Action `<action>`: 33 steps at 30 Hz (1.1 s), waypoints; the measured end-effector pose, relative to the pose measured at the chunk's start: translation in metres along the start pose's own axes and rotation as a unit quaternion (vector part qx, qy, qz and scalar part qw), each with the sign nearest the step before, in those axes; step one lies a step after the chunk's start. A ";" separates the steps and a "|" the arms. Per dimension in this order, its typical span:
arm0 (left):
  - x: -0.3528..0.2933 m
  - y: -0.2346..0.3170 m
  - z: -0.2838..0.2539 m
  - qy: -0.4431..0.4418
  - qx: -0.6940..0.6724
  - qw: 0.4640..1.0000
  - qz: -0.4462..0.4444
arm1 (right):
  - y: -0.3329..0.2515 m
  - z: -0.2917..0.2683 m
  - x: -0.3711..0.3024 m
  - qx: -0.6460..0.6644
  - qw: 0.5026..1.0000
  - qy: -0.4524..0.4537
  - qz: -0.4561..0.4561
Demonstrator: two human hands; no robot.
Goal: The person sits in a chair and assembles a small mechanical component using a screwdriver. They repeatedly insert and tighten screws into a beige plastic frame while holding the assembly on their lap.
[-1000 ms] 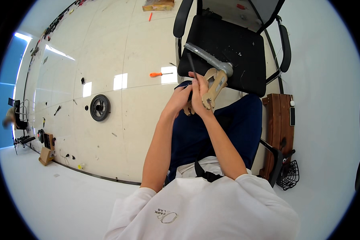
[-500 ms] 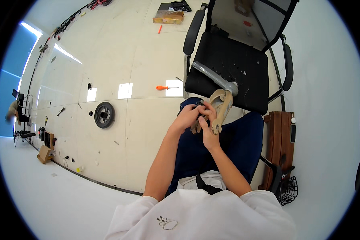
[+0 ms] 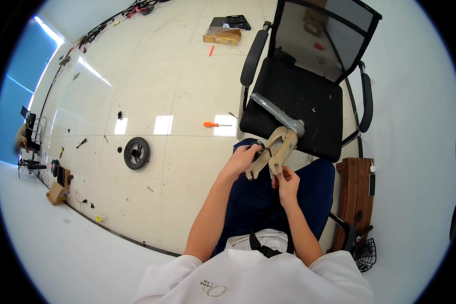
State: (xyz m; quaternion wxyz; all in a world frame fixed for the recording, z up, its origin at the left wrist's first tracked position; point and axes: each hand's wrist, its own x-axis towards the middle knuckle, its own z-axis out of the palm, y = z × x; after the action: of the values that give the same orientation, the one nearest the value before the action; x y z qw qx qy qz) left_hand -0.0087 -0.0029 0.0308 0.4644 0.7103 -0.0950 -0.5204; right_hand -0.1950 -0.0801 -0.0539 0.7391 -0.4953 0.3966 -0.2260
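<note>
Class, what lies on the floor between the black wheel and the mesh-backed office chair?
The head view shows an orange-handled screwdriver between the wheel and office chair, with a small dark sliver nearer the chair.

Bright, even light. Square glare patches on the glossy floor point(image 3: 187, 91), left of and beyond the left hand point(image 3: 242, 160); hard white streak along the blue panel point(image 3: 23, 96), far left of the grip. Fisheye curves the dark skirting point(image 3: 124, 235); corners black. Person point(image 3: 21, 139) far left, blurred.
</note>
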 end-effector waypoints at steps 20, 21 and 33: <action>0.048 -0.060 0.013 0.122 0.167 0.964 0.165 | -0.019 0.045 0.040 -0.039 0.982 -0.185 -0.005; 0.014 -0.017 0.003 0.020 0.133 0.985 0.110 | -0.020 0.037 0.052 -0.021 0.986 -0.166 -0.004; 0.035 -0.030 0.011 0.063 0.123 0.981 0.135 | -0.025 0.025 0.056 -0.158 0.977 -0.138 -0.019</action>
State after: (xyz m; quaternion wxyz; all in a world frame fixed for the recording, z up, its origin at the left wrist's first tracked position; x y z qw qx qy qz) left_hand -0.0126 -0.0142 -0.0151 0.4444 0.7741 -0.2236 -0.3916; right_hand -0.1404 -0.1171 -0.0460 0.6946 -0.6401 0.3115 -0.1038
